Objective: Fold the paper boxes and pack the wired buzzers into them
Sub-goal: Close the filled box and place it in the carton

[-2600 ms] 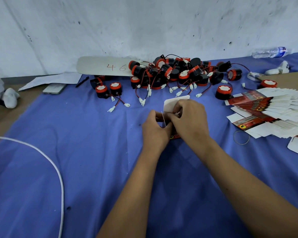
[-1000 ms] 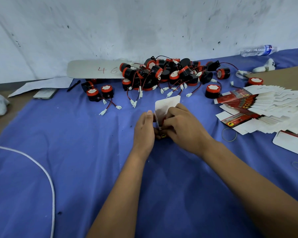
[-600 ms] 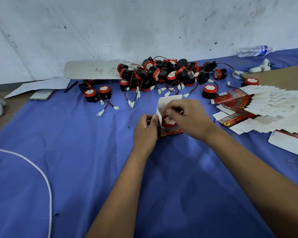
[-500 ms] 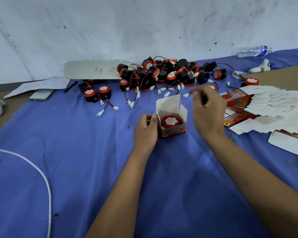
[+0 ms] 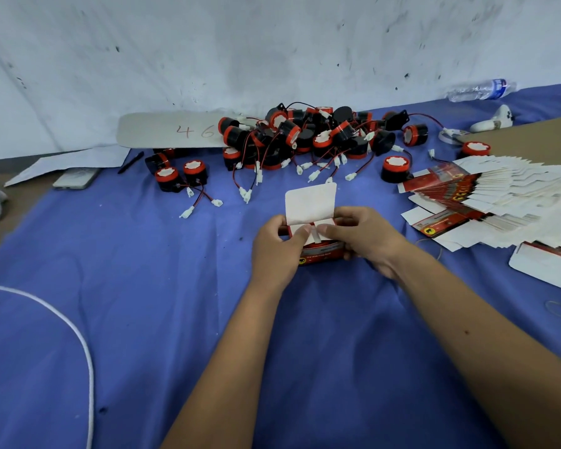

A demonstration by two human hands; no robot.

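A small red paper box (image 5: 321, 254) stands on the blue cloth in the middle, its white lid flap (image 5: 310, 202) upright. My left hand (image 5: 277, 246) grips its left side, thumb pressing a side flap inward. My right hand (image 5: 365, 238) grips its right side and presses the other side flap down over the opening. The buzzer inside is hidden under the flaps. A heap of black and red wired buzzers (image 5: 308, 137) lies behind the box. Flat unfolded boxes (image 5: 486, 196) fan out at the right.
A white board marked 46 (image 5: 172, 129) leans at the wall. A phone (image 5: 76, 178), pen (image 5: 130, 162) and paper lie at the far left. A white cable (image 5: 75, 332) curves at the near left. A water bottle (image 5: 480, 89) lies far right, rubber bands near the right edge.
My right hand came back from the right onto the box. The two side flaps are now folded in over the buzzer, which was in plain view half a second ago.
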